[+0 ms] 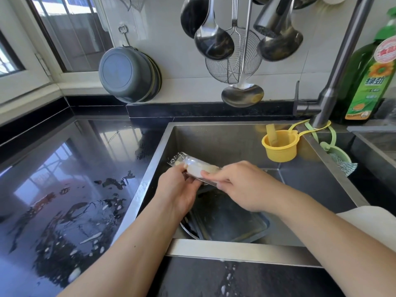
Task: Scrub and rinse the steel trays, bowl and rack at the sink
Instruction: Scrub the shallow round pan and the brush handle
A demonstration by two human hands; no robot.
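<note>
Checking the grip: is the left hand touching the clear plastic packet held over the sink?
Touching. The head view shows the left hand pinching the clear plastic packet with its fingers against the wrapper.

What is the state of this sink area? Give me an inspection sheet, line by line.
Surface: black counter wet, with puddles and specks.
Job's things: steel tray lies in the sink, over a round rim, maybe the bowl; rack not seen.
Clutter: yellow cup and green holder hang from the tap; soap bottle behind.
Grips: left hand and right hand both hold a clear packet over the sink.
Cables: nothing seen.
Surroundings: ladles, skimmer and grey basins on the wall; window left.
</note>
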